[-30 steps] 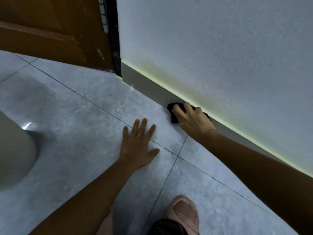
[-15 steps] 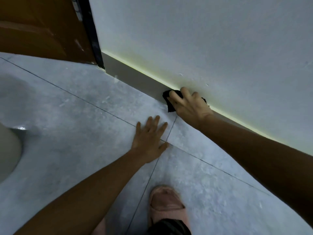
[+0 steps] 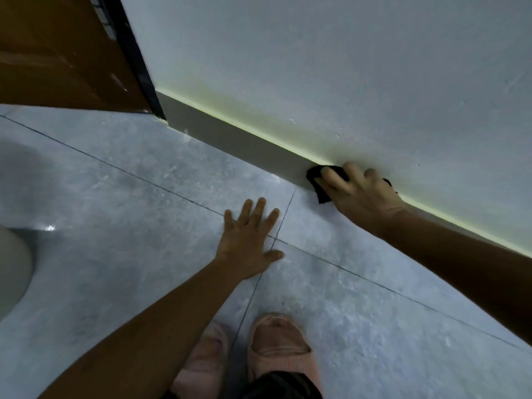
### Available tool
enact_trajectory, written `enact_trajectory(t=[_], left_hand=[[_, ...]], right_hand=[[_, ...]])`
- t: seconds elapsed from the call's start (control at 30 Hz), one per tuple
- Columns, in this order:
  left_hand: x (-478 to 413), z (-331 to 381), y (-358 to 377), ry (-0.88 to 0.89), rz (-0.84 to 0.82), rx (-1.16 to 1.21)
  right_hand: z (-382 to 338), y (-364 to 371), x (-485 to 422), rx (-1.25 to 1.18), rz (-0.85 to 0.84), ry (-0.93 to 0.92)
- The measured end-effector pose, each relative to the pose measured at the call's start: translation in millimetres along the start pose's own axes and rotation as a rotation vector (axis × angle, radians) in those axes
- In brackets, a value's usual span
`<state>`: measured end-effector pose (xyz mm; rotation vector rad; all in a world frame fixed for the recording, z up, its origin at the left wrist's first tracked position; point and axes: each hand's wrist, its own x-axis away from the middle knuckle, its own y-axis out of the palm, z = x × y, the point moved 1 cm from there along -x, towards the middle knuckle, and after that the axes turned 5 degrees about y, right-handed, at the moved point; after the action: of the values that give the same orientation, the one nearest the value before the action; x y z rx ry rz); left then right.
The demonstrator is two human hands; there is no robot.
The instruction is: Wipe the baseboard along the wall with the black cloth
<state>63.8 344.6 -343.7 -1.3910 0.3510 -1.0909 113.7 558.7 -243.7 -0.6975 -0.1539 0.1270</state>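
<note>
Head view looks down at a floor [image 3: 121,203] of large pale grey tiles, mottled and slightly glossy, with thin dark grout lines crossing under the person's arms. A light wall [image 3: 331,67] with a fine rough texture rises on the right and meets the floor along a flat, smooth grey baseboard [image 3: 230,139], which runs diagonally from the dark door frame [image 3: 132,59] down toward the right edge; a thin yellowish line marks its top. A brown wooden door [image 3: 57,53] fills the upper left corner, and a rounded pale shape [image 3: 11,272], cut off by the left edge, cannot be identified. The black cloth [image 3: 316,182] is a small crumpled dark piece pressed against the baseboard face, reaching from its top edge down to the floor. The right hand [image 3: 359,194] covers most of it, fingers spread only slightly and laid flat over the fabric, pinning it to the board rather than gripping it in a fist. The left hand [image 3: 250,240] lies palm down on the tiles, fingers spread wide and holding nothing, over a crossing of grout lines. Two pink slippers [image 3: 276,344] show at the bottom.
</note>
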Motion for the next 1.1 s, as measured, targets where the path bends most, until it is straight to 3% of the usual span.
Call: enact_trajectory(t=[0.2, 0.4, 0.5, 0.63, 0.73, 1.1], left_hand=[[1, 0, 1, -0.002, 0.013, 0.033], [-1, 11, 1, -0.037, 0.02, 0.066], [-3, 25, 1, -0.103, 0.071, 0.121], [-9, 57, 6, 0.012, 0.126, 0.142], [-15, 74, 15, 0.051, 0.095, 0.122], [-15, 79, 20, 0.025, 0.087, 0.025]], right_hand=[[-28, 2, -25, 0.011, -0.025, 0.024], [-9, 45, 66, -0.05, -0.11, 0.03], [6, 33, 71, -0.111, -0.072, 0.049], [1, 12, 26, -0.089, 0.106, 0.088], [-11, 15, 1, 0.013, 0.134, 0.06], [21, 55, 103, -0.062, -0.061, 0.007]])
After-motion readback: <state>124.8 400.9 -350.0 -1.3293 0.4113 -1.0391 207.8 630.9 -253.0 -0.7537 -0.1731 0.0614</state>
